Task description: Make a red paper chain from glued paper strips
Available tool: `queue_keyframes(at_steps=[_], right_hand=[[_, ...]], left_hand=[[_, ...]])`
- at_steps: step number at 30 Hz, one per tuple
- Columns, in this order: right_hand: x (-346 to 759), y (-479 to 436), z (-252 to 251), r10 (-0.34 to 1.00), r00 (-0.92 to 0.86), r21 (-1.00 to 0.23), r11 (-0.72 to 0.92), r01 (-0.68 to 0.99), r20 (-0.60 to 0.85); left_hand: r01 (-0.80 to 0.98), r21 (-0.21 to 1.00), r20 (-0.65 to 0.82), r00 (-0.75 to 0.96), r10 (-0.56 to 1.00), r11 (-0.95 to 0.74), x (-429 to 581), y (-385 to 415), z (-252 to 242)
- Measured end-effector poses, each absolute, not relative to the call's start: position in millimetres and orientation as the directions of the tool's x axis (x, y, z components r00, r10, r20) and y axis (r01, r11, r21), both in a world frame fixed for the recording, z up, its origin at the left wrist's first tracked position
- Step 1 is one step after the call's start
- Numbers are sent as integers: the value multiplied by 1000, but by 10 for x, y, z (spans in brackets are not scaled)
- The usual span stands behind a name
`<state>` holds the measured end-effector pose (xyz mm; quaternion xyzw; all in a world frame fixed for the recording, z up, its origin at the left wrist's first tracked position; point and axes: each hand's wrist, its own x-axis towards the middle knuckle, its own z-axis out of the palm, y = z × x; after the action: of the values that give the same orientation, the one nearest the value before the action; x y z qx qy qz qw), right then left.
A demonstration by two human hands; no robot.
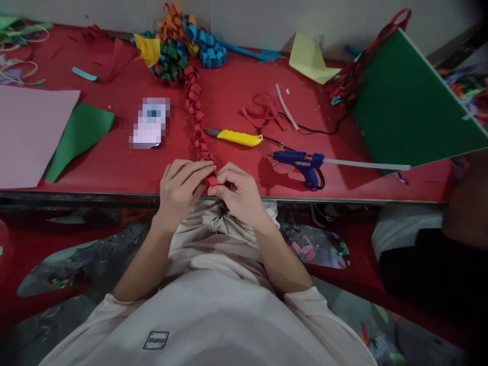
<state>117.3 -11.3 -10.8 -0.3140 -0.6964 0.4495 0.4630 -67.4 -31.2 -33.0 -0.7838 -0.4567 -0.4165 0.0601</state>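
Head view: holding the near end of the red chain [194,99] over the front edge of the bench [129,170], hands close together. Left hand [182,184] with fingers laid over the chain, right hand [241,192] with thumb and forefinger pinched on the last link. From there, running to 12 o'clock, into a heap of green chain [168,66], orange chain [173,23] and blue chain [209,50]. At 1, just beside the red chain: knife [240,138], blade to 9. Between 2 and 3, near the right hand: glue gun [299,161], nozzle to 9, white stick [366,164] out the back. Farther, at 2: green board [414,104], tilted. At 10: green sheet [82,134], beside pink sheet [32,134].
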Motion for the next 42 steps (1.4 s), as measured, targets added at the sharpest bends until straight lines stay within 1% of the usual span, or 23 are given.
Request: queue_keyframes(at_steps=[2,5,7,10,12,13,14,16,18,19,20,22,25,27,29,31,33,34,36,37,38,40,42], right_hand=[[1160,-104,-111,854,-385,-915,400,58,349],[1131,-79,-117,867,-304,-883,450,135,395],[1135,-35,-97,865,-296,-858,471,204,405],[1221,126,32,866,-393,-838,443,317,310],[1317,319,193,883,-393,-773,433,464,259],[1362,440,284,896,-364,-701,429,569,253],[1398,574,372,907,-337,-588,420,691,252],[1427,860,503,940,-270,-286,323,902,208],[1398,1124,547,979,-182,-4,183,983,92],[1368,1236,537,987,-159,93,155,984,37],[1333,1329,513,989,-147,154,146,977,-5],[1266,1459,450,988,-150,201,155,967,-40],[1203,1531,413,986,-163,207,165,964,-24],[1198,1491,461,985,-175,211,170,963,4],[1226,1354,552,971,-225,185,207,961,85],[1290,1109,646,914,-346,104,331,938,213],[1383,779,691,792,-504,-21,543,839,343],[1436,599,686,737,-547,-75,620,781,398],[1539,253,616,661,-550,-172,705,688,511],[1585,102,557,643,-534,-224,729,647,549],[1623,-28,489,632,-513,-280,746,603,581],[1676,-220,346,652,-442,-426,748,510,616],[1700,-341,217,715,-323,-584,695,418,620]], left_hand=[[767,296,718,214,662,-570,-688,-287,-329],[767,298,730,200,653,-568,-689,-246,-326],[758,328,726,180,664,-564,-698,-198,-313],[751,415,700,97,707,-514,-750,-85,-261],[765,443,671,63,739,-467,-800,-9,-217],[776,440,654,69,753,-453,-821,17,-199],[784,432,636,87,767,-446,-838,32,-187],[787,424,602,125,789,-448,-852,26,-186],[771,451,588,123,799,-450,-846,-18,-209],[754,481,594,96,799,-448,-840,-47,-225],[733,516,606,53,794,-443,-836,-76,-241],[690,589,629,-63,775,-422,-839,-130,-265],[663,652,629,-202,750,-368,-880,-191,-266],[666,672,602,-238,762,-324,-924,-225,-244],[683,674,582,-258,771,-281,-965,-263,-208],[722,647,601,-286,746,-245,-977,-307,-162],[704,656,627,-308,716,-271,-935,-355,-114],[639,701,612,-311,727,-317,-886,-380,-94],[379,839,507,-279,816,-391,-734,-429,-66],[218,899,428,-253,867,-380,-636,-451,-60],[79,939,343,-234,910,-333,-530,-471,-58],[-123,967,187,-256,948,-224,-321,-501,-68],[-252,954,84,-294,952,-162,-150,-513,-90]])
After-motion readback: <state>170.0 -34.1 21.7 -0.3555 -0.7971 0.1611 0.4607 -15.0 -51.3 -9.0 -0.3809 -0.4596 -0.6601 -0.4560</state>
